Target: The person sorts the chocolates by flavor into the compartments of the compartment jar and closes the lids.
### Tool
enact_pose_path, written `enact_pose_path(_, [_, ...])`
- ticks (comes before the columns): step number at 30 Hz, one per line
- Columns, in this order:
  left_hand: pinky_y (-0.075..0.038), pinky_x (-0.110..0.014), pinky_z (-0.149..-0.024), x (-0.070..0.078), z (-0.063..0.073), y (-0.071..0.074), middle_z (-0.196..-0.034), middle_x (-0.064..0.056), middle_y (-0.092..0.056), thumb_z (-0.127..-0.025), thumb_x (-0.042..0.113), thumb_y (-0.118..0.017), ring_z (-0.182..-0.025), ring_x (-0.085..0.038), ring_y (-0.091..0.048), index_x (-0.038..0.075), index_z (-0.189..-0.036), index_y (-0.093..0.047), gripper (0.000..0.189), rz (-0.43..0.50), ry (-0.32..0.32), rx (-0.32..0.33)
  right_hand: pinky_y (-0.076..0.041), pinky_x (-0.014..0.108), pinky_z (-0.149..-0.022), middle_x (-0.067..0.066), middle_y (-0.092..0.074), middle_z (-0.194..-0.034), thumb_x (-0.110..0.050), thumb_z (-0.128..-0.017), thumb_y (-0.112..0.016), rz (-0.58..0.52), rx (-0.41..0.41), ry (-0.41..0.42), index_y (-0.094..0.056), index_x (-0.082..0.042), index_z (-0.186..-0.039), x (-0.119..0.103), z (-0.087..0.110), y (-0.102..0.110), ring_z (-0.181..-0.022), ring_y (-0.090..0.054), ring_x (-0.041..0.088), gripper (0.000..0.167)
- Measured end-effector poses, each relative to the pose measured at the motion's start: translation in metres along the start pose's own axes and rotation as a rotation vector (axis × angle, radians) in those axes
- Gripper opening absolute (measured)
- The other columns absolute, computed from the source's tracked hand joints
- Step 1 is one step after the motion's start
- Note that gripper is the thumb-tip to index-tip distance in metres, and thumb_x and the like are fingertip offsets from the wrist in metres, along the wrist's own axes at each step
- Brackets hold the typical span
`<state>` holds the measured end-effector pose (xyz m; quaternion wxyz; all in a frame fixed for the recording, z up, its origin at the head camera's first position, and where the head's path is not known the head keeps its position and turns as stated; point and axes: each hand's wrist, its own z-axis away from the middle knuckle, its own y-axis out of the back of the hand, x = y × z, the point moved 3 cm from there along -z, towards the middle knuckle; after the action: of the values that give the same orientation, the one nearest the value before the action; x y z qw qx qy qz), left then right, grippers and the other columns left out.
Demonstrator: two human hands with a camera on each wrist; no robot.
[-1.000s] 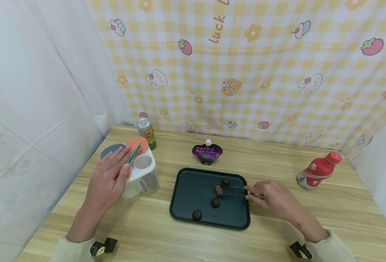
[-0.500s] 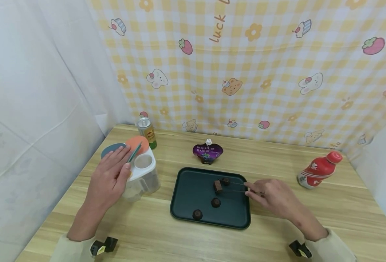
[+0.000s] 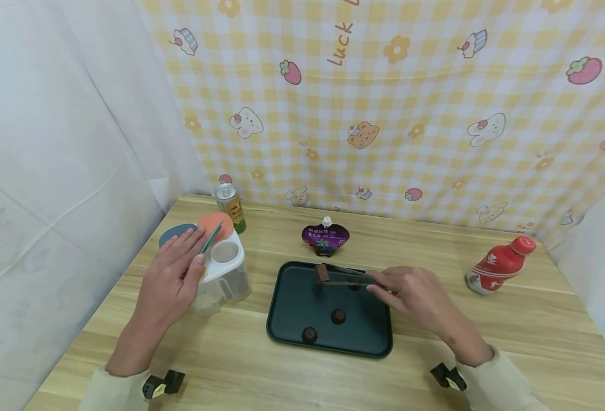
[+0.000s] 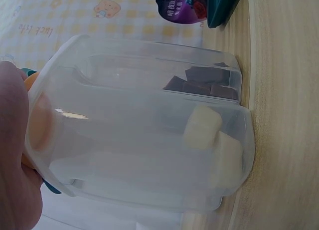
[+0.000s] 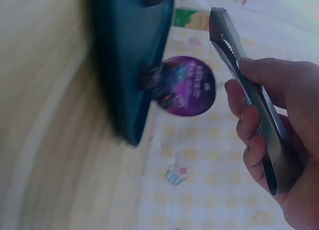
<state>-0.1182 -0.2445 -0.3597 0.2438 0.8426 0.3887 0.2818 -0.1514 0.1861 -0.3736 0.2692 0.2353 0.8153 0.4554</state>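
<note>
My right hand (image 3: 418, 297) grips metal tongs (image 5: 259, 110). Their tips pinch a brown chocolate block (image 3: 322, 273) above the far side of a dark green tray (image 3: 292, 308). Three dark, round, fluted chocolates lie on that tray; the far one (image 3: 354, 285) is partly behind the tongs, the others are the middle one (image 3: 338, 316) and the near one (image 3: 310, 334). On top of a clear divided container (image 4: 124, 140) rests my left hand (image 3: 171, 279), fingers straight. One round opening (image 3: 225, 252) shows, its teal lid (image 3: 211, 237) tipped up. Inside are dark chocolate pieces (image 4: 199, 85) and cream-coloured chunks (image 4: 227, 160).
A can (image 3: 230, 208) stands behind the container. Beyond the tray's far edge is a purple spouted pouch (image 3: 325, 238). A red bottle (image 3: 500, 267) stands at the right of the wooden table (image 3: 333, 382). A checked cloth (image 3: 302, 160) hangs along the back.
The tongs have lifted the chocolate block from the tray's middle and carried it left and toward the far edge. My left hand has kept its place on the container.
</note>
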Motion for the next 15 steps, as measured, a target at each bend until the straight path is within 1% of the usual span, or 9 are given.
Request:
enact_pose_path(5, [-0.029, -0.044, -0.120, 0.000, -0.001, 0.000, -0.142, -0.017, -0.060, -0.110, 0.030, -0.045, -0.133, -0.039, -0.054, -0.005, -0.137, -0.063, 0.047, 0.003, -0.002, -0.001, -0.048, 0.022, -0.051, 0.000, -0.078, -0.093, -0.021, -0.090, -0.081, -0.018, 0.093, 0.058, -0.080, -0.009, -0.116, -0.012, -0.019, 0.000, -0.069, -0.067, 0.006, 0.029])
enact_pose_path(10, [-0.029, -0.044, -0.120, 0.000, -0.001, 0.000, -0.142, -0.018, -0.060, -0.110, 0.029, -0.046, -0.133, -0.040, -0.054, -0.005, -0.136, -0.063, 0.046, 0.003, -0.004, 0.000, -0.054, 0.027, -0.053, 0.003, -0.078, -0.091, -0.024, -0.094, -0.077, -0.034, 0.190, 0.155, -0.081, -0.006, -0.112, -0.030, -0.041, -0.003, -0.070, -0.070, 0.010, 0.026])
enact_pose_path(12, [-0.029, -0.044, -0.120, 0.000, -0.001, 0.001, -0.142, -0.017, -0.060, -0.109, 0.029, -0.046, -0.133, -0.040, -0.054, -0.005, -0.136, -0.063, 0.046, 0.002, 0.000, 0.000, -0.056, 0.028, -0.055, 0.003, -0.078, -0.092, -0.027, -0.096, -0.075, -0.037, 0.211, 0.189, -0.081, -0.006, -0.113, -0.039, -0.051, -0.003, -0.071, -0.071, 0.011, 0.027])
enact_pose_path(15, [-0.028, -0.043, -0.121, 0.000, 0.000, 0.001, -0.142, -0.017, -0.060, -0.110, 0.030, -0.046, -0.133, -0.040, -0.054, -0.005, -0.136, -0.063, 0.047, 0.001, 0.005, -0.002, -0.056, 0.028, -0.057, 0.002, -0.078, -0.093, -0.026, -0.097, -0.075, -0.053, 0.219, 0.227, -0.080, -0.006, -0.116, -0.052, -0.065, -0.005, -0.072, -0.071, 0.011, 0.028])
